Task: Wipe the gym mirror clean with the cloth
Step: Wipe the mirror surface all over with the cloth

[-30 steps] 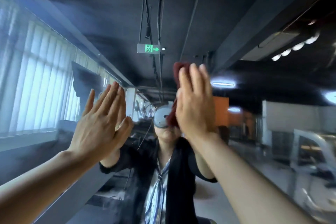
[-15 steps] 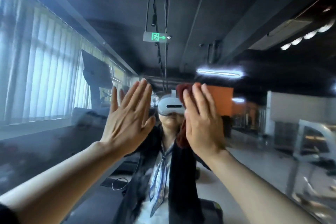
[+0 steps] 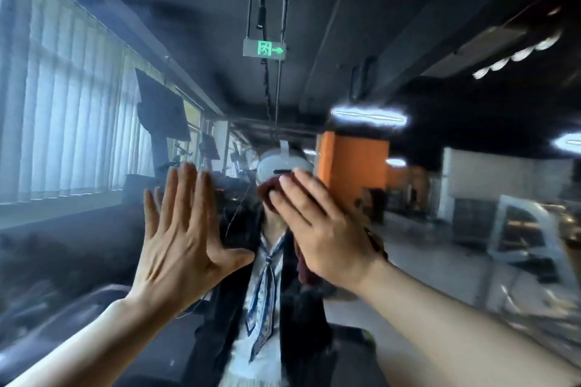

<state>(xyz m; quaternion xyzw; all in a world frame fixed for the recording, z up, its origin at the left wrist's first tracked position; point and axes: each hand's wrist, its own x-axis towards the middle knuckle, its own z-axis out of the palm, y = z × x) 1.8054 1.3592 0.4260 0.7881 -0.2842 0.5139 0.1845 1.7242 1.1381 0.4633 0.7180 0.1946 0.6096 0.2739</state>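
- Right hand (image 3: 323,229): fingers straight and together, palm flat against the cloth (image 3: 272,190), pressing it onto the mirror (image 3: 440,261). The hand does not curl round the cloth; it pins it by pressure alone.
- Left hand (image 3: 185,236): spread wide, fingers straight, thumb out. It holds nothing and looks to lie flat on the glass beside the right hand (contact cannot be confirmed).
- Cloth: dark red, mostly hidden under the right palm; one fold shows beyond the fingertips, another hangs below the heel of the hand.
- Handling, cloth: judged soft, light and limp. It will bunch or slide out if pressure drops, so keep the palm centred on it.
- Handling, mirror: judged rigid, smooth and breakable. Apply even, moderate pressure (no point loads from fingertips).
- Beyond the hands: the glass shows only reflections, among them an exit sign (image 3: 264,48) above and blinds (image 3: 63,122) to the left.
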